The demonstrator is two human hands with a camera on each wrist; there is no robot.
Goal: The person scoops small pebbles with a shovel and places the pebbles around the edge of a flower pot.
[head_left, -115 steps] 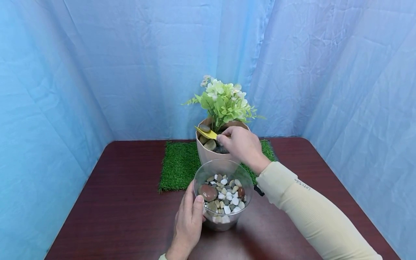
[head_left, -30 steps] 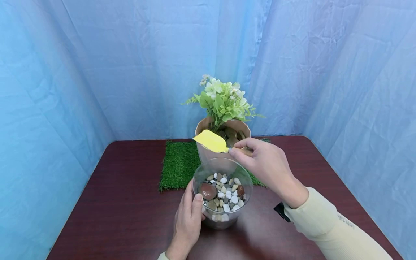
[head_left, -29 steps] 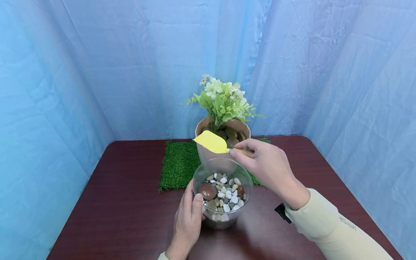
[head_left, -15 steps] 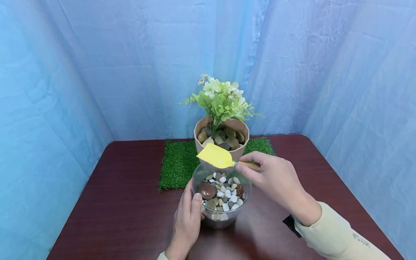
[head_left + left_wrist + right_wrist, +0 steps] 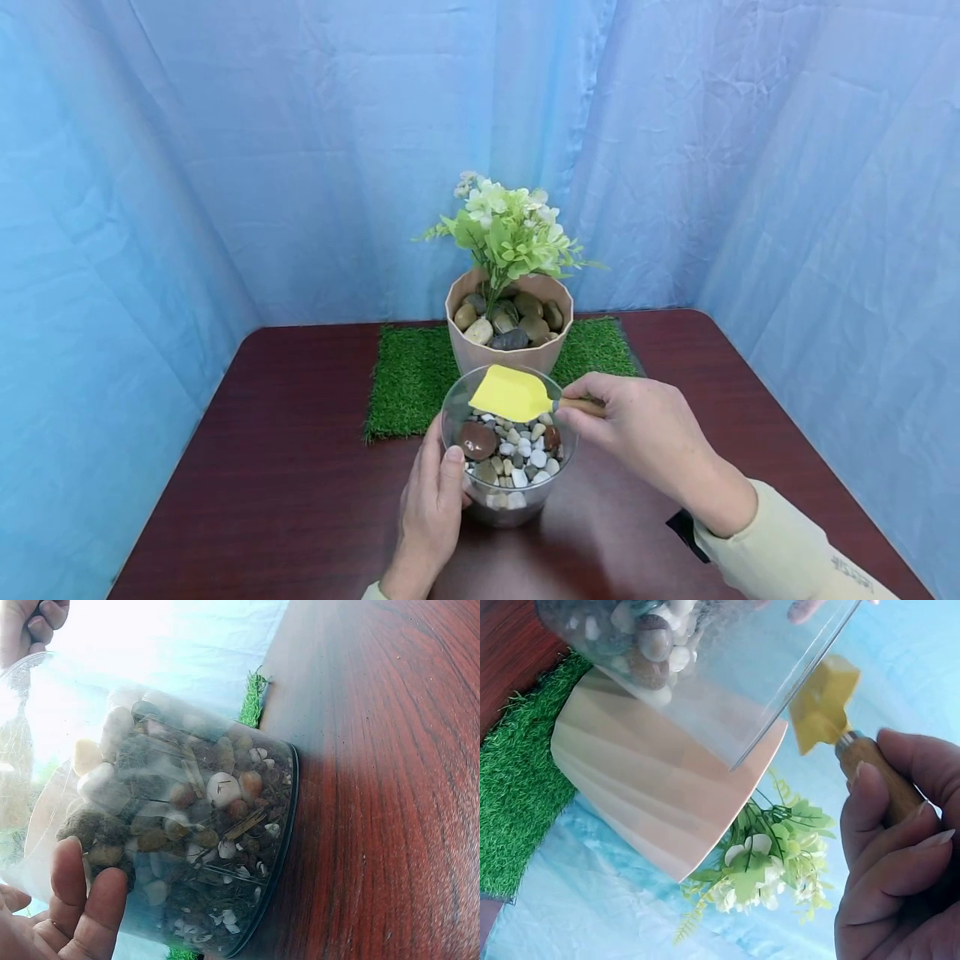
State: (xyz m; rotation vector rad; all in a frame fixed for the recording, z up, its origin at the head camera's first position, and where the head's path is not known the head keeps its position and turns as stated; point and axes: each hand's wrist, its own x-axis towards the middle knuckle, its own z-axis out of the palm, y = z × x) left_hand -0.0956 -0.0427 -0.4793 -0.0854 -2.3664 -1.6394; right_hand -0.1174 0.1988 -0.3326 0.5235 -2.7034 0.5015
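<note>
My right hand (image 5: 652, 437) grips the wooden handle of a small trowel (image 5: 513, 394) with a yellow blade. The blade is bare and hovers just over the mouth of a clear container (image 5: 504, 510); the right wrist view shows it above the rim. White, grey and brown pebbles (image 5: 525, 454) fill the container's lower part, among them a large reddish-brown stone (image 5: 477, 441). Around the container's left side curls my left hand (image 5: 431, 508), thumb near the rim. In the left wrist view, fingertips (image 5: 105, 900) show beside the clear wall.
Behind the container stands a beige plant pot (image 5: 506, 360) with large stones (image 5: 510, 339) and a white-flowered plant (image 5: 510, 229). It rests on a green grass mat (image 5: 412, 383). The dark red table (image 5: 300, 467) reaches back to blue curtains (image 5: 337, 167).
Earlier the trowel bore a stone at the pot; its blade is now bare. My right hand has drawn the trowel back and down over the container. My left hand has kept its place.
</note>
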